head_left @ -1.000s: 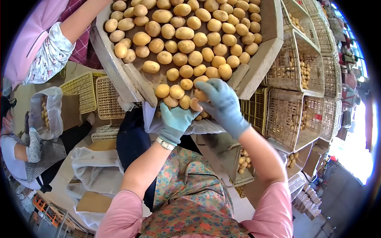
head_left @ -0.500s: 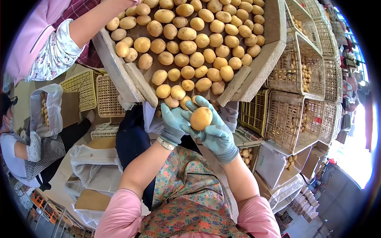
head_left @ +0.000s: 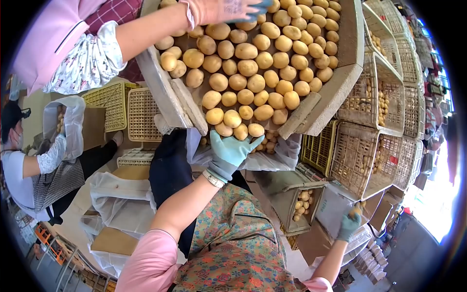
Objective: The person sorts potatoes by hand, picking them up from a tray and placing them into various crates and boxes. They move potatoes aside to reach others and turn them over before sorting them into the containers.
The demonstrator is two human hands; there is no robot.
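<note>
Many yellow potatoes (head_left: 245, 82) lie on a sloping sorting table with raised side boards (head_left: 335, 92). At the table's lower mouth, my left hand (head_left: 232, 152), in a light blue-grey glove, is open with fingers spread. It rests against the front potatoes (head_left: 240, 132). Far to the right, my right hand (head_left: 349, 228) is closed on a potato (head_left: 358, 211), beside a white-lined box (head_left: 335, 207); its fingers are partly hidden. Under the mouth hangs a lined container (head_left: 287, 155) with smaller potatoes in it.
A co-worker's gloved hand (head_left: 228, 10) reaches over the potatoes from the left. Stacked plastic crates (head_left: 355, 151) line the right side. An open box (head_left: 304, 207) holds potatoes. Another person (head_left: 34, 170) handles a lined crate at left, near yellow crates (head_left: 109, 104).
My right hand has carried the potato from in front of me far to the right. My left hand has spread out at the table's mouth. The co-worker's hand has come into view above.
</note>
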